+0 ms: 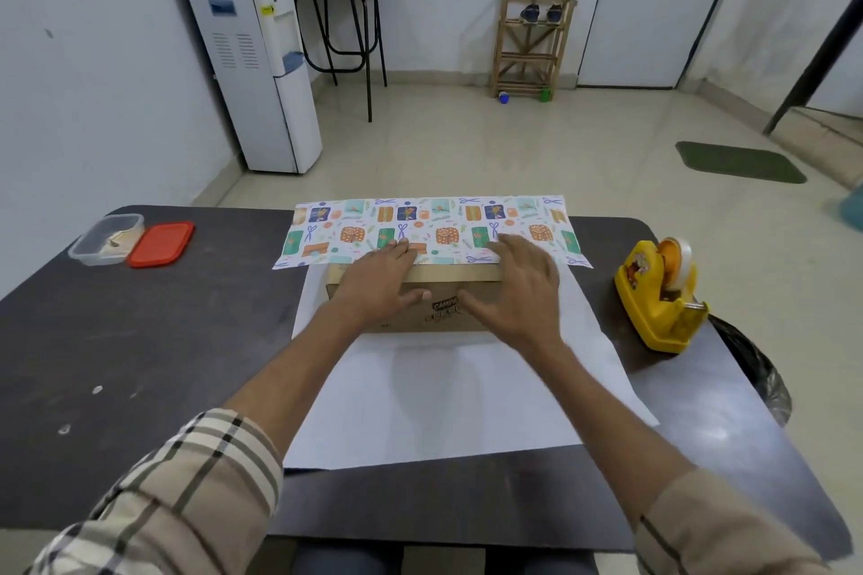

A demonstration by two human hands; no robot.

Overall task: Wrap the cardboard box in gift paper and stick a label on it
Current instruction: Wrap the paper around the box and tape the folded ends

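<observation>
Dark table (116, 341): cardboard box (455, 274) sits mid-sheet on gift paper (443, 397), far flap pulled over its top. Left hand (378, 282) and right hand (518, 289) lie flat, fingers straight, pinning the flap edge. Tape dispenser (658, 294) within right's reach.

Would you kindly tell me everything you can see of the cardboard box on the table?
The cardboard box is plain brown, rectangular, closed, with dark print on its top. It lies flat on the white underside of the gift paper, whose patterned far flap reaches its far top edge. The left hand and right hand rest flat on top, fingers reaching the flap.
</observation>
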